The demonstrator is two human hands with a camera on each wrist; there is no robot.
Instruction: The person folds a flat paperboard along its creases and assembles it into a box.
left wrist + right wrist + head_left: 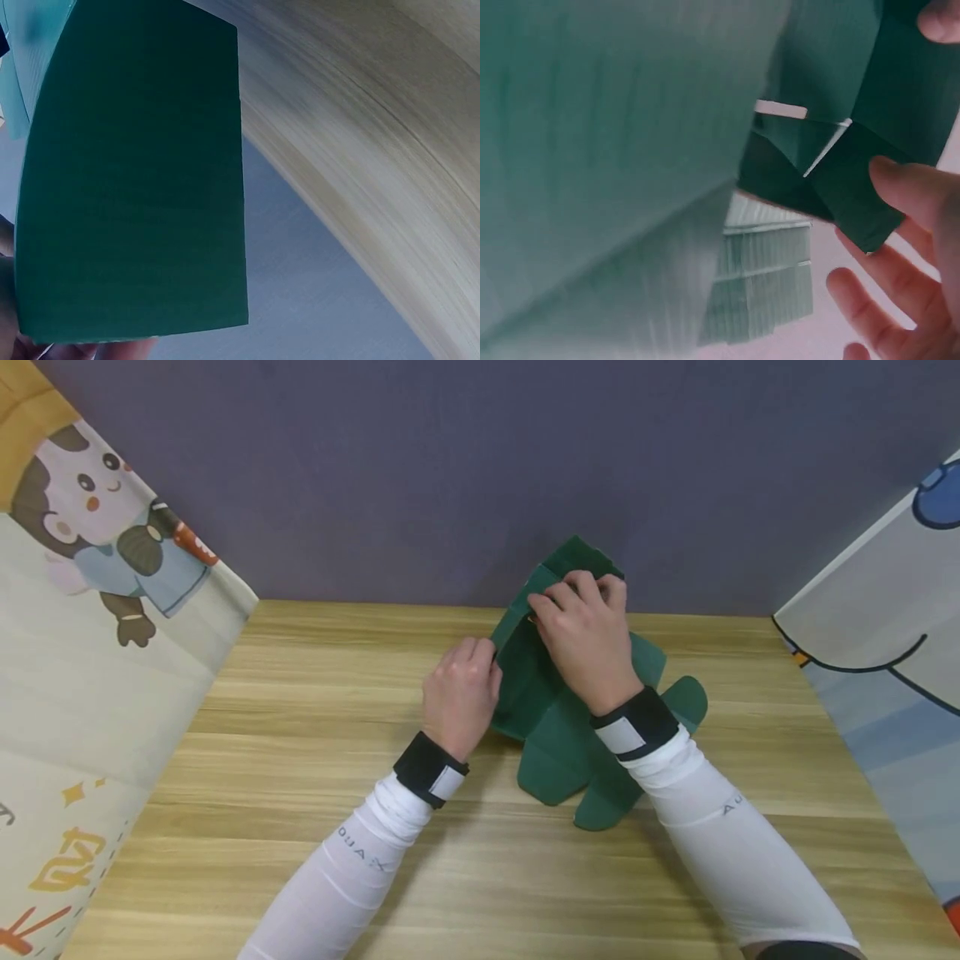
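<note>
A dark green cardboard box (525, 677), partly folded, is tilted over the table with its flaps spread. My left hand (461, 689) grips its left edge, fingers curled over the rim. In the left wrist view a green side panel (135, 195) fills much of the picture, with fingertips (127, 349) showing under its lower edge. My right hand (588, 635) is at the upper part of the box. There, in the right wrist view, it pinches a small flap (855, 187) between thumb and fingers, beside a corner with narrow slits.
Rounded flaps (611, 797) of the box spread toward the front and right, partly under my right forearm. The wood-grain table (315, 760) meets a dark blue-grey wall (375, 485) behind. Cartoon-printed sheets (97, 693) border the left and right sides.
</note>
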